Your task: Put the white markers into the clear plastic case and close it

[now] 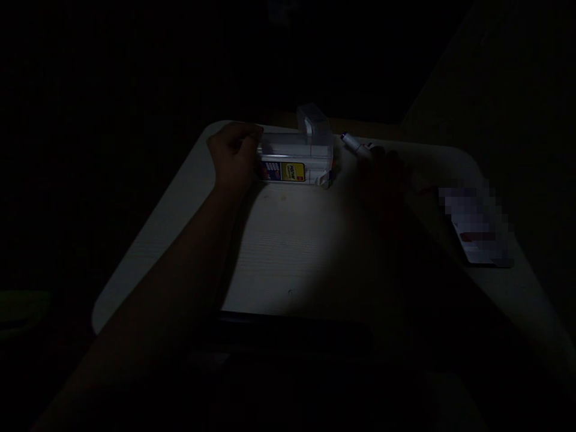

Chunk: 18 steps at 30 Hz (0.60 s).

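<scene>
My left hand [234, 155] is closed round the left end of a clear plastic case [294, 150], which lies on its long side near the table's far edge. A yellow and dark blue label shows on the side facing me, and the clear lid stands up at the right end. What is inside the case is hard to make out. To its right, a white marker [352, 143] with a dark tip points up and left out of my right hand [382, 174]. Deep shadow covers most of that hand, but its fingers look closed on the marker.
The pale wooden table [279, 252] has rounded corners and a dark strip [292, 330] along its near edge. A flat, lit, partly pixelated object [472, 231] lies at the right. Something dim and green [22, 309] is at far left. Darkness hides the surroundings.
</scene>
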Each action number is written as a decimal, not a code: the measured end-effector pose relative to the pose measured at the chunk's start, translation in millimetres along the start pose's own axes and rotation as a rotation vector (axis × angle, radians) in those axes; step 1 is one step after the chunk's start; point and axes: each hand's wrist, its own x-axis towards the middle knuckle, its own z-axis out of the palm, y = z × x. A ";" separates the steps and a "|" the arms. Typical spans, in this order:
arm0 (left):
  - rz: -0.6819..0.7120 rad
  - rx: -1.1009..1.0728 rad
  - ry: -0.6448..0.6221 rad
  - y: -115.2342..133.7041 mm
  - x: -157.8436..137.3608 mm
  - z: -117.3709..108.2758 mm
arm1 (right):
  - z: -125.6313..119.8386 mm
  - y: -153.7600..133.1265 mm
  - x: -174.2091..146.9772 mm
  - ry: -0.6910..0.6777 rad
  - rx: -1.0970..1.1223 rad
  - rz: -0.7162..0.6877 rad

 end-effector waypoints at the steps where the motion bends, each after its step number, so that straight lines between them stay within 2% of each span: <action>1: 0.000 0.009 -0.002 -0.2 0.0 -0.1 | 0.0 -0.2 -0.1 -0.031 0.004 0.004; 3: 0.002 0.011 -0.004 -0.5 -0.1 -0.4 | 1.5 -1.2 -0.3 -0.074 0.019 0.018; 8: -0.001 -0.004 -0.002 -1.9 0.3 -0.7 | 7.2 -5.2 -0.8 -0.050 0.107 -0.124; 11: 0.005 -0.023 -0.001 -2.9 0.8 -0.5 | 3.1 -10.0 -1.3 -0.165 0.061 -0.192; 13: 0.002 -0.014 0.007 -2.4 0.8 -0.3 | 0.0 -12.6 -1.6 -0.238 0.075 -0.291; 16: -0.018 0.011 0.001 -0.5 0.2 -0.3 | 1.0 -13.1 -1.6 -0.277 0.158 -0.419; 18: -0.017 0.016 -0.006 0.3 -0.1 -0.5 | 4.9 -10.7 -0.9 -0.276 0.206 -0.437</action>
